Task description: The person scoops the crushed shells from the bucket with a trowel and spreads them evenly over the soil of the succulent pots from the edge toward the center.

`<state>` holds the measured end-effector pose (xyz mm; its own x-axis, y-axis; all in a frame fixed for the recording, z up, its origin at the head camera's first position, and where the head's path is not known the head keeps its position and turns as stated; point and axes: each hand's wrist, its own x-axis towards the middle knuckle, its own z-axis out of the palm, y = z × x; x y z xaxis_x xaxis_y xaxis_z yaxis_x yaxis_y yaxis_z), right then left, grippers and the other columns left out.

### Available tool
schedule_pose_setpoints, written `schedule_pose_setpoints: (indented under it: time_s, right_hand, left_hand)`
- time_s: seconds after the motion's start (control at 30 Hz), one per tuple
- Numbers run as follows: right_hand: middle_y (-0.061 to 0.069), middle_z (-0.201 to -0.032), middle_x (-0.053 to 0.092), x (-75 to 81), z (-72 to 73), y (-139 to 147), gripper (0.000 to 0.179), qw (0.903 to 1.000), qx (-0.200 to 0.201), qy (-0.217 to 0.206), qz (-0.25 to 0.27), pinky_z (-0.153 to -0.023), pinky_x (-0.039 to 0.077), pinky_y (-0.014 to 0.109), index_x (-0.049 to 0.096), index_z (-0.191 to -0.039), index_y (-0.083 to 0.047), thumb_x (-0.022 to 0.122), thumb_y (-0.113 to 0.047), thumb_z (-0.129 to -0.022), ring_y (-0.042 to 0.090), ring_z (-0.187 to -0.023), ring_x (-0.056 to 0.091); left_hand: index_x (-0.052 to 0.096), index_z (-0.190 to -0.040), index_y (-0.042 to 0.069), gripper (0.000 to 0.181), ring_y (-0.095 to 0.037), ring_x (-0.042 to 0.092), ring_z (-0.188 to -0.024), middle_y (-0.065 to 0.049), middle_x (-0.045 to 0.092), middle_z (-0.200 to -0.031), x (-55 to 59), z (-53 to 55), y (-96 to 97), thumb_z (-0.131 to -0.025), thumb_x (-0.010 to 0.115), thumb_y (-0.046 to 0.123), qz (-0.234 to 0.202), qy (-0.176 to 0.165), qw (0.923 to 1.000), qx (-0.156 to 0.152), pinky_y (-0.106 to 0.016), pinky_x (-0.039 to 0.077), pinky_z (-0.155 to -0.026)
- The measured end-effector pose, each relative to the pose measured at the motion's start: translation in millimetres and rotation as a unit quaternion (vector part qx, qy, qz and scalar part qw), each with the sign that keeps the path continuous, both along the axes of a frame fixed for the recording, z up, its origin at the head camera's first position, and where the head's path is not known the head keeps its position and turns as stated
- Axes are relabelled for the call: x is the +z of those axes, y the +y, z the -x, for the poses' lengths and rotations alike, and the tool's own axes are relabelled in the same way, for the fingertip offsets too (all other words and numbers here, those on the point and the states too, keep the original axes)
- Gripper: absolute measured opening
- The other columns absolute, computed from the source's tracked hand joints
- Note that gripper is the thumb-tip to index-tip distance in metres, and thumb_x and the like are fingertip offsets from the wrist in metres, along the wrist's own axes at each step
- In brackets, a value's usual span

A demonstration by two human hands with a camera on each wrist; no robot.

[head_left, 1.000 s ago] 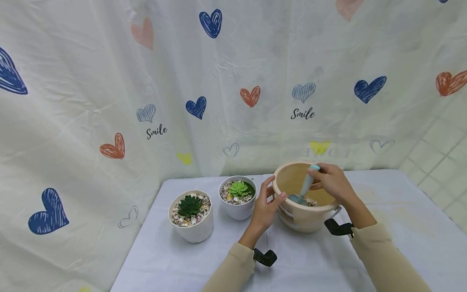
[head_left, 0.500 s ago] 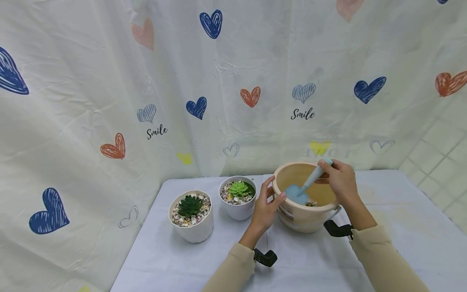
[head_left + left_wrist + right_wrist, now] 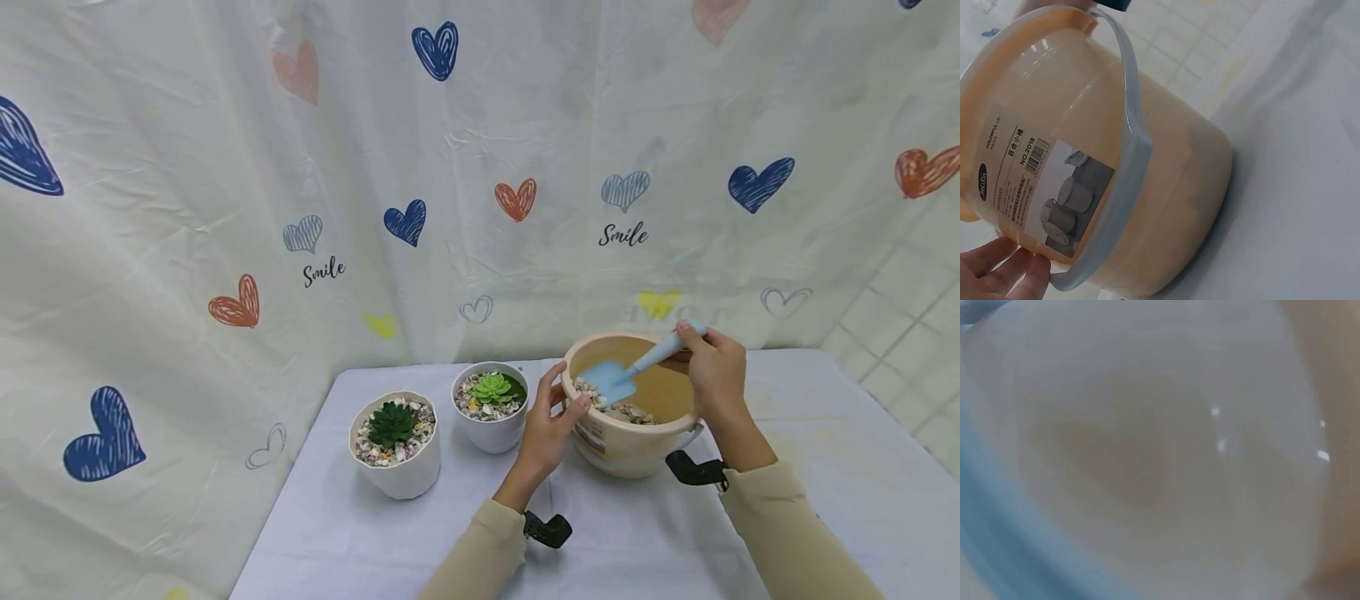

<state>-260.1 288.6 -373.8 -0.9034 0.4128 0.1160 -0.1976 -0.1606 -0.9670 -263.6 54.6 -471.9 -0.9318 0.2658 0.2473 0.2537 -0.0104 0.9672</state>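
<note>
A cream bucket (image 3: 628, 454) stands on the table at the right, holding a layer of small pebbles (image 3: 633, 412). My left hand (image 3: 542, 433) holds its left side, thumb at the front rim and fingers farther back. In the left wrist view, fingertips (image 3: 1032, 275) touch the bucket wall below a printed label (image 3: 1054, 181). My right hand (image 3: 716, 371) grips the handle of a light blue toy shovel (image 3: 611, 382), whose blade tilts inside the bucket near the left wall. The right wrist view shows only the blurred bucket wall (image 3: 1241, 506) and its blue handle (image 3: 1016, 525).
Left of the bucket stands a white pot (image 3: 487, 435) with a bright green succulent (image 3: 492, 388) in pebbles. Farther left is another white pot (image 3: 408, 479) with a dark green succulent (image 3: 392, 422). A heart-printed curtain (image 3: 450, 275) hangs behind the table (image 3: 360, 550).
My right hand has moved right and slightly up, tilting the shovel flatter. Its blade has risen, and more pebbles show beside it in the bucket. My left hand stays on the bucket.
</note>
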Motion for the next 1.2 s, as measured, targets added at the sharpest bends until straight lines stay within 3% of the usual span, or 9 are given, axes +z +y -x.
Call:
schedule_pose_setpoints:
  time_s: [0.37,1.2]
  right_hand:
    - [0.001,-0.077,0.071,-0.4,-2.1,12.4,0.018,0.9926,-0.018,-0.011,0.119,-0.062,0.061,0.028,0.069,-0.095,-0.013,0.067,-0.03,-0.098,0.014,-0.065,0.074]
    - [0.003,-0.075,0.07,-5.2,-4.1,16.4,0.019,0.9918,-0.009,0.016,0.126,-0.063,0.061,0.028,0.069,-0.096,-0.012,0.068,-0.031,-0.097,0.014,-0.065,0.075]
  left_hand:
    - [0.035,-0.154,0.046,0.061,-0.013,0.054,-0.136,0.003,0.058,-0.145,-1.3,0.8,0.1,-0.1,0.062,0.044,0.008,0.003,0.9999,0.008,-0.042,0.046,-0.112]
    - [0.033,-0.153,0.05,0.061,-0.012,0.052,-0.138,0.006,0.056,-0.145,-0.3,-0.2,-0.3,-0.1,0.061,0.047,0.016,-0.005,0.9999,0.004,-0.046,0.045,-0.113]
